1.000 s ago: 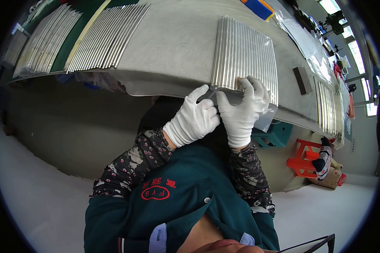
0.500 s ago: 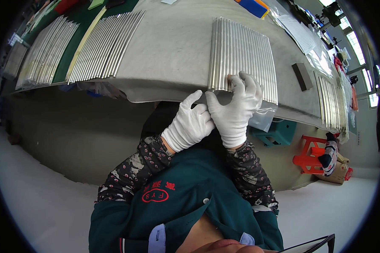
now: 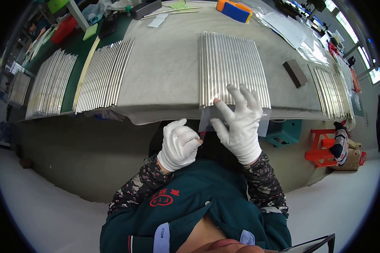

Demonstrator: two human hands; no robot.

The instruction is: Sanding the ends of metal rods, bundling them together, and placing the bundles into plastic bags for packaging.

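Observation:
A flat row of slim silver metal rods (image 3: 230,67) lies side by side on the grey-covered table. The rods seem to be inside a clear plastic bag (image 3: 262,121), whose loose end hangs over the table's front edge. My right hand (image 3: 242,126), in a white glove with a bare index fingertip, is open. Its spread fingers rest over the near ends of the rods. To the left, in front of the table edge, my left hand (image 3: 179,144) is gloved too, its fingers curled closed. What it holds, if anything, is hidden.
More rods (image 3: 105,76) lie at left beside a pale strip (image 3: 86,74), with bagged bundles (image 3: 52,84) farther left. A dark rectangular block (image 3: 295,73) and another rod bundle (image 3: 331,92) are at right. An orange-and-blue object (image 3: 235,10) sits at the back. Below stand green (image 3: 285,133) and red (image 3: 321,149) stools.
My hands have moved apart. The left has drawn down and left with its fingers curling tighter; the right has spread its fingers more. The whole view has shifted, with more of the table's back showing.

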